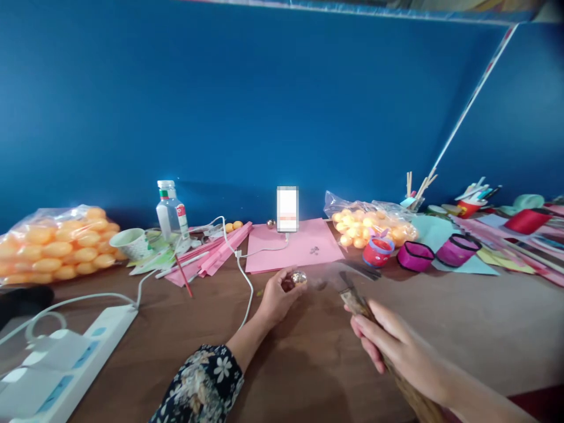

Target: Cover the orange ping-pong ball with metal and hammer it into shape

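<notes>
1. Sitting at the far left against the blue wall (264, 106), a clear plastic bag of orange balls (57, 244) slumps on the brown table (462, 329); the film keeps the smooth round balls from rolling off.
2. Lying along the near left edge, a white power strip (66, 367) feeds a white cable (240, 258) that runs up to a phone (288, 208) propped upright against the wall, so its screen faces the person.
3. Standing behind the cable are a paper cup (132, 242) and a clear plastic bottle (171, 212), both upright, beside a loose fan of pink paper strips (220, 249) and a flat pink sheet (299, 244).
4. Resting its wrist on the table, the left hand (275, 299), in a floral sleeve, is curled with its fingertips pinched on a small shiny ball (298, 277), lifted just clear of the wood near the pink sheet's front edge. Its surface looks glossy and partly dark; finer detail is blurred.
5. Wrapped round a rough, tan, stick-like handle (359, 304), the right hand (400, 346) is closed in a grip; the tip points toward the ball, near it but apart. What tool it is cannot be told.
6. Crowding the right are a second bag of balls (370, 223), a red pot (378, 251) and two magenta bands (436, 252).
</notes>
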Tool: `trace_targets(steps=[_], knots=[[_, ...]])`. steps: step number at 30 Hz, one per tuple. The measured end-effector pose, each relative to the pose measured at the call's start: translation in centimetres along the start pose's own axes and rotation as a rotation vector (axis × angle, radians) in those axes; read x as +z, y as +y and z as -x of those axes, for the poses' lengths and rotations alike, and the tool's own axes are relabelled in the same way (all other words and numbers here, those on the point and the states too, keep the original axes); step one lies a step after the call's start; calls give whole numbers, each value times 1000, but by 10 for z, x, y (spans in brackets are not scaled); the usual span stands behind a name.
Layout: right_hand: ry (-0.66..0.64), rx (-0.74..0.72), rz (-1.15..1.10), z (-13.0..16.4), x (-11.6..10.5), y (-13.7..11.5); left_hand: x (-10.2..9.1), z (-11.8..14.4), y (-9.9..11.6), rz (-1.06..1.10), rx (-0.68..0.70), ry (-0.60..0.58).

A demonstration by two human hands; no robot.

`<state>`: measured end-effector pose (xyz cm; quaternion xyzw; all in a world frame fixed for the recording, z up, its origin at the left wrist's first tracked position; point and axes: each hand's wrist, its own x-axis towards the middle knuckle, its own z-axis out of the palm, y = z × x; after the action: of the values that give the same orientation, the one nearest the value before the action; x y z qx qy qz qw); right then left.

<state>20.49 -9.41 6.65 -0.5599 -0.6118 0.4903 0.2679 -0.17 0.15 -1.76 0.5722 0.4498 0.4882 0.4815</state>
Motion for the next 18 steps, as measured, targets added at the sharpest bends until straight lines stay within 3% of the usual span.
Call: trace_targets(steps=[10,18], knots=[[56,-101,202,-21,16,-9,3,-2,-1,-21,62,-32],[-4,-88,14,-31,15,-2,3,-2,2,42,8,-4]])
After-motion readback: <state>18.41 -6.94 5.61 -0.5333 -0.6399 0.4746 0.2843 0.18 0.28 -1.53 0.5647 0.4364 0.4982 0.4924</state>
